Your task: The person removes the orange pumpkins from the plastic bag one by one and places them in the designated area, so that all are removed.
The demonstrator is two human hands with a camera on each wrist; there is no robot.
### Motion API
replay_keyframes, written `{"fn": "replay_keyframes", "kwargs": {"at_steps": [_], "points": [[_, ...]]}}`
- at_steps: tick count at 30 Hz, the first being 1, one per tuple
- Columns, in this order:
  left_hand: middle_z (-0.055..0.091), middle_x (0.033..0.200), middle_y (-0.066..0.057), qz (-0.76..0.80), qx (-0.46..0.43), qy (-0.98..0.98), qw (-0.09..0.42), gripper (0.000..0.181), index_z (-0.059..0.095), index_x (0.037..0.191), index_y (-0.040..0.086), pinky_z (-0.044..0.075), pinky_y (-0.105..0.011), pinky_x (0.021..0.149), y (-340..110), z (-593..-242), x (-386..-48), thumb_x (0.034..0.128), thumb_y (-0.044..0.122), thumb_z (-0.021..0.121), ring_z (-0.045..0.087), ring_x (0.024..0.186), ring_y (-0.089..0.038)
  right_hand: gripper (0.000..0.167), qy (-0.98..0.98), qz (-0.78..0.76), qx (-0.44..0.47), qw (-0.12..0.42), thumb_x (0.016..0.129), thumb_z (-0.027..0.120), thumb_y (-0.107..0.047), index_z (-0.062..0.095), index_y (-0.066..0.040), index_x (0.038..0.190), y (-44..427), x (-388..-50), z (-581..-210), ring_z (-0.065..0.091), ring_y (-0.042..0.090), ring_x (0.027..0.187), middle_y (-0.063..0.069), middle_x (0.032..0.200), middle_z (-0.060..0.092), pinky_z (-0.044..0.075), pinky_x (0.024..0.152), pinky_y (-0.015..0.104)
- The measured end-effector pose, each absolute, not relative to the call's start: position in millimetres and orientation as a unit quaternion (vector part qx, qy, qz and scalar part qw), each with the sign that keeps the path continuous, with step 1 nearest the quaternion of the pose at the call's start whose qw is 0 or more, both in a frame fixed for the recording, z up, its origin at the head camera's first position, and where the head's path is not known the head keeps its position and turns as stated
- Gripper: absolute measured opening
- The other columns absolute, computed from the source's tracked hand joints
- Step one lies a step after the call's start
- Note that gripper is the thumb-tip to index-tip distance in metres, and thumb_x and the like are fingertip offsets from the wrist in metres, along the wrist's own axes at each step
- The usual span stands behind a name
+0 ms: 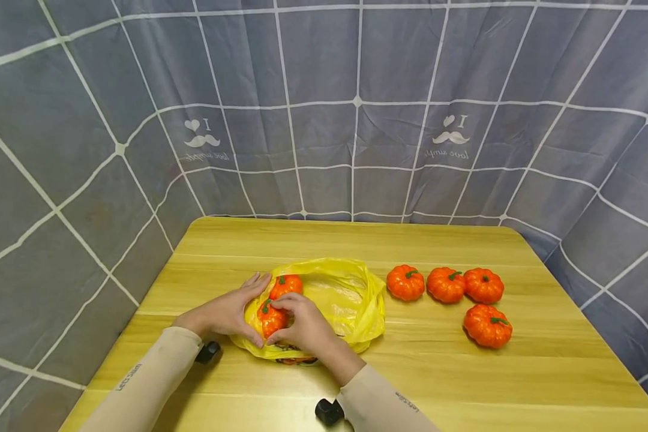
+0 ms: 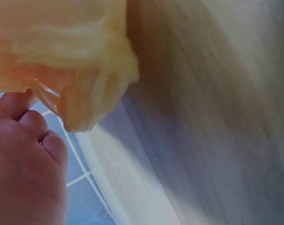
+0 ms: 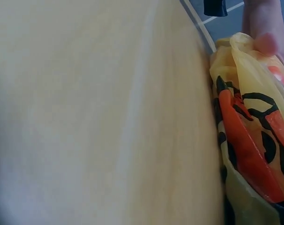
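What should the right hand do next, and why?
Probably let go of the near pumpkin: the right hand grips it, yet it's already inside the bag, by another pumpkin. Four pumpkins lie outside on the table, so freeing that hand might help.

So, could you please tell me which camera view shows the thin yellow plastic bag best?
The head view, where the thin yellow plastic bag shows its open mouth and most of its outline. The left wrist view has only a blurred, cropped part; the right wrist view gives one side's orange-and-black print, also cropped.
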State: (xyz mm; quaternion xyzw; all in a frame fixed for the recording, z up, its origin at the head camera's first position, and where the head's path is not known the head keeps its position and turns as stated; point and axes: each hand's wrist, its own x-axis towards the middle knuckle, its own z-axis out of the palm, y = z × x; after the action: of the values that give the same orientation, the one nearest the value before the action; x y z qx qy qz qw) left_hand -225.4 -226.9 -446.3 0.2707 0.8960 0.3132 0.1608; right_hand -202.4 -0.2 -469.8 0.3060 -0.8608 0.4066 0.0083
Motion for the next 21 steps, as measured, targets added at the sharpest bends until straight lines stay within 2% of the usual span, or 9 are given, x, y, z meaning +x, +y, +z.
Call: {"fn": "replay_keyframes", "kwargs": {"at_steps": [11, 17, 21], "points": [[0.001, 0.167, -0.015, 0.306, 0.279, 0.895, 0.168, 0.139, 0.007, 0.162, 0.006, 0.009, -0.065, 0.115, -231.7, -440.9, -225.4, 0.0624, 0.051, 0.093, -0.007, 0.152, -0.035, 0.067, -0.865, 0.409, 0.291, 0.004, 0.067, 0.094, -0.031, 0.071, -0.009, 0.126, 18.6, -204.3, -457.7, 0.059, 0.015, 0.118, -0.004, 0.126, 0.064, 0.048, 0.100, 0.030], [0.001, 0.167, -0.015, 0.305, 0.277, 0.895, 0.169, 0.140, 0.007, 0.162, 0.005, 0.008, -0.064, 0.116, -232.3, -442.2, -226.8, 0.0621, 0.051, 0.093, -0.008, 0.152, -0.035, 0.063, -0.827, 0.489, 0.274, -0.039, 0.069, 0.094, -0.020, 0.070, -0.005, 0.125, 29.4, -203.0, -449.9, 0.061, 0.020, 0.115, 0.000, 0.123, 0.063, 0.053, 0.094, 0.031], [0.002, 0.167, -0.015, 0.305, 0.278, 0.896, 0.165, 0.140, 0.007, 0.162, 0.006, 0.008, -0.064, 0.116, -232.8, -442.8, -227.0, 0.0611, 0.052, 0.093, -0.007, 0.152, -0.035, 0.062, -0.803, 0.529, 0.269, -0.048, 0.070, 0.094, -0.019, 0.069, -0.003, 0.125, 36.5, -204.0, -448.5, 0.062, 0.021, 0.113, 0.002, 0.124, 0.061, 0.055, 0.091, 0.034]]}}
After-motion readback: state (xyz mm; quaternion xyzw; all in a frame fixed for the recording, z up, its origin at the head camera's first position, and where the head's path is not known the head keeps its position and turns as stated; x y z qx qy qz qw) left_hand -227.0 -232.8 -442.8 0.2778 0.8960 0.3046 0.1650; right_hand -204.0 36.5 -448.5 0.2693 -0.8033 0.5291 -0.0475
